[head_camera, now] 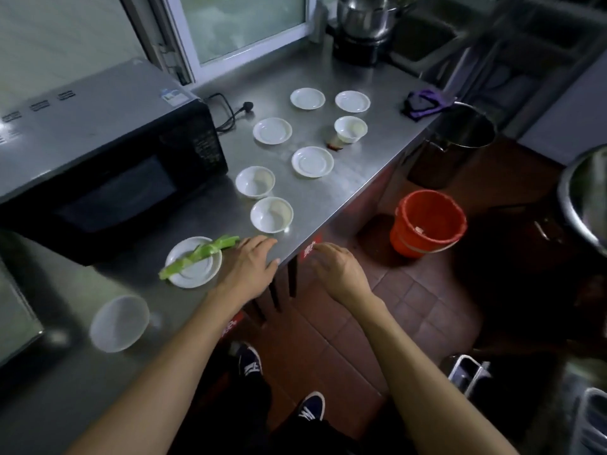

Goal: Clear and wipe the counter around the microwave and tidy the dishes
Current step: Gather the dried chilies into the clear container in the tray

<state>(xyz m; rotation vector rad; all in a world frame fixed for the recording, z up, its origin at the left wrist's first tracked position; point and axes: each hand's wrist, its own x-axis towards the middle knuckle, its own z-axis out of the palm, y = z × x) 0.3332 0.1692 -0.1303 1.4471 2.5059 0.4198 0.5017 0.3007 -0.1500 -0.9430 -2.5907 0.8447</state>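
A black microwave (108,159) stands on the steel counter (361,165). To its right lie several white saucers, such as one (312,161), and white bowls, such as one (271,214). A white cup (350,129) sits on a small jar. The nearest saucer (197,270) carries a green vegetable stalk (200,254). My left hand (251,262) rests flat on the counter edge, just right of that saucer, fingers straight, holding nothing. My right hand (335,267) hovers off the counter edge with relaxed fingers, empty. A purple-and-black cloth (423,105) lies at the counter's far right corner.
A clear plastic bowl (120,323) sits near left. The microwave's cord and plug (230,113) trail behind it. A steel pot on a black base (364,24) stands at the back. On the tiled floor are an orange bucket (428,221) and a tall steel pot (453,142).
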